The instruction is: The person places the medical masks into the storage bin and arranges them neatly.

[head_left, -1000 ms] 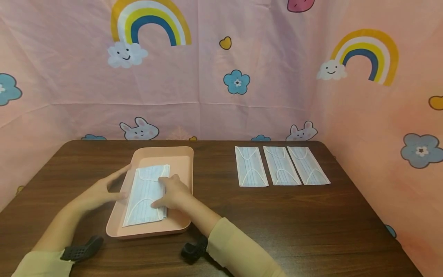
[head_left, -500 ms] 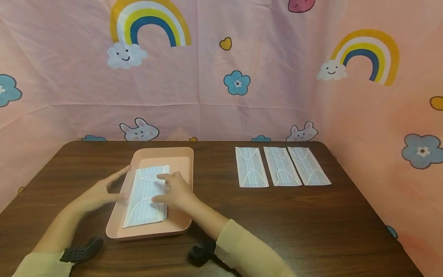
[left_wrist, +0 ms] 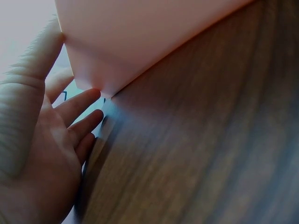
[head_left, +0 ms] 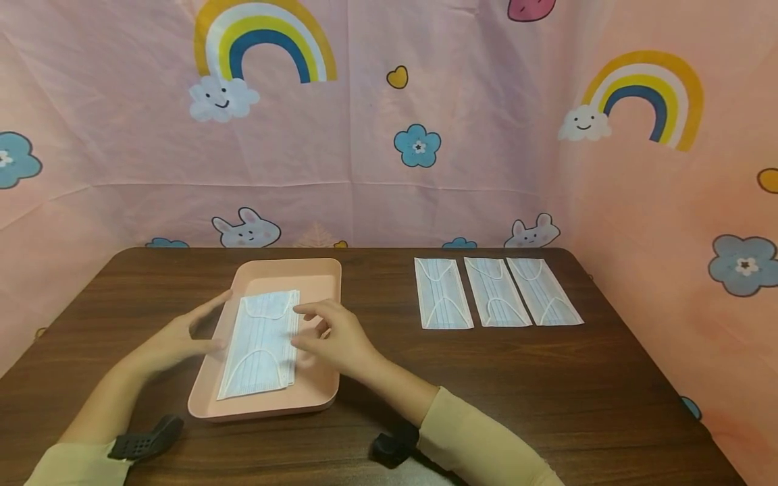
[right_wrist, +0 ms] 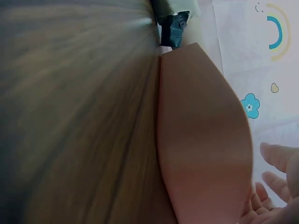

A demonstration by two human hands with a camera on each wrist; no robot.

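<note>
In the head view a pink tray (head_left: 317,278) holds a small stack of pleated disposable face masks (head_left: 252,347), pale blue with white ear loops. My left hand (head_left: 161,344) spreads its thumb and forefinger along the tray's left rim; the left wrist view has the thumb (left_wrist: 28,79) at the tray wall and other fingers near the corner. Over the tray's right side, my right hand (head_left: 343,341) hovers with loosely bent fingers and nothing between them, beside the stack's right edge. Its fingers (right_wrist: 276,156) show past the tray wall (right_wrist: 201,126) in the right wrist view.
Three more face masks lie flat in a row at the back right of the dark wooden table (head_left: 523,398): a left one (head_left: 444,293), a middle one (head_left: 497,292) and a right one (head_left: 544,291). A pink patterned cloth (head_left: 462,196) surrounds the table's back and sides.
My right hand has drawn back from the top of the mask stack toward the right, its fingers coming off the masks. The left hand stays at the tray's rim.
</note>
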